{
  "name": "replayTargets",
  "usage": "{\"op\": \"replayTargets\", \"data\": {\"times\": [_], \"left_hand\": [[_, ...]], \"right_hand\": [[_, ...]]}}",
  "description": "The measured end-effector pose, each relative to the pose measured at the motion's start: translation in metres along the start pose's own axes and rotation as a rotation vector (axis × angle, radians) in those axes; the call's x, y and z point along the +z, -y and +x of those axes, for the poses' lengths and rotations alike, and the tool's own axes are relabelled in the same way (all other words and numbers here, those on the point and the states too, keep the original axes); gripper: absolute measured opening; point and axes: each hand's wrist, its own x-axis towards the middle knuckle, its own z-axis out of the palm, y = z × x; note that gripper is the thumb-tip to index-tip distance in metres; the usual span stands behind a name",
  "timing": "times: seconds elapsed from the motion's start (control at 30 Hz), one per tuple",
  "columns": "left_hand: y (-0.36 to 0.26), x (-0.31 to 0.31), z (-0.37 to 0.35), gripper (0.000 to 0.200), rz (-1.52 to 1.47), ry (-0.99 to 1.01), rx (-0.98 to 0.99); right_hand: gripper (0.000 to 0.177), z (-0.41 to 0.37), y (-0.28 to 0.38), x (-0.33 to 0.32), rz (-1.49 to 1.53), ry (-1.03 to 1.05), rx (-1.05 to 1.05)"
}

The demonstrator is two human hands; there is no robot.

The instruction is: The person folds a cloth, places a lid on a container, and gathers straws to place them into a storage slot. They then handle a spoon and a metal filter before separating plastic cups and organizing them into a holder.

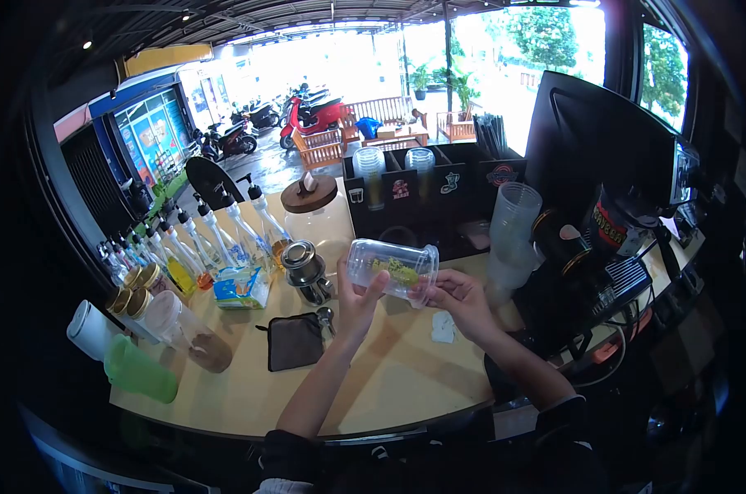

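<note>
A clear plastic cup [371,257] with a yellow-green print lies sideways in the air above the counter, its rim pointing right. My left hand [361,300] is wrapped round the base end, the thumb along the near side. At the rim end, the fingers of my right hand [455,298] pinch the cup's edge. Below and left of the cup stands a metal drip coffee filter [304,262]. A dark folded cloth [295,341] lies on the counter with a metal spoon [327,323] beside it. Under my right hand is a small white paper [443,327].
Pump-top syrup bottles [212,230] line the left side, near a blue-white carton [241,288], a green cup [138,369] and a powder jar [193,333]. Behind stand a wooden-lidded jar [313,206] and a black organizer [430,193]. Right are stacked cups [513,235] and a monitor [607,148].
</note>
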Motion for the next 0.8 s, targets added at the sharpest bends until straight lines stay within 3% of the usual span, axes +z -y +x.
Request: {"op": "replayTargets", "data": {"times": [0.17, 0.2, 0.27, 0.3, 0.37, 0.4, 0.57, 0.63, 0.7, 0.77, 0.8], "left_hand": [[-0.002, 0.0, 0.023, 0.076, -0.086, 0.009, -0.045], [-0.002, -0.002, 0.029, 0.079, -0.017, -0.001, 0.023], [-0.014, 0.005, 0.037, 0.09, 0.11, -0.015, 0.12], [-0.022, 0.011, 0.038, 0.09, 0.106, -0.011, 0.124], [-0.031, 0.021, 0.043, 0.097, 0.379, 0.091, 0.232], [-0.031, 0.024, 0.047, 0.105, 0.445, 0.127, 0.267], [-0.038, 0.041, 0.061, 0.11, 0.597, 0.25, 0.348], [-0.039, 0.039, 0.068, 0.115, 0.76, 0.196, 0.503], [-0.044, 0.038, 0.071, 0.111, 0.802, 0.133, 0.521], [-0.041, 0.028, 0.072, 0.098, 0.769, 0.116, 0.478], [-0.038, 0.025, 0.071, 0.098, 0.771, 0.125, 0.486]], "right_hand": [[0.026, 0.008, 0.008, -0.006, -0.034, -0.004, 0.076], [0.026, 0.011, 0.015, -0.011, -0.035, -0.006, 0.072], [0.04, 0.018, 0.037, -0.021, -0.688, -0.147, -0.031], [0.04, 0.023, 0.046, -0.019, -0.692, -0.15, -0.036], [0.053, 0.036, 0.065, -0.006, -0.702, -0.144, -0.293], [0.058, 0.041, 0.076, -0.001, -0.856, -0.071, -0.354], [0.064, 0.078, 0.076, 0.002, -1.057, 0.046, -0.529], [0.061, 0.094, 0.08, -0.004, -1.145, 0.087, -0.611], [0.056, 0.12, 0.093, -0.013, -1.049, 0.023, -0.575], [0.062, 0.158, 0.105, -0.03, -1.054, -0.165, -0.783], [0.062, 0.177, 0.108, -0.039, -1.059, -0.174, -0.793]]}}
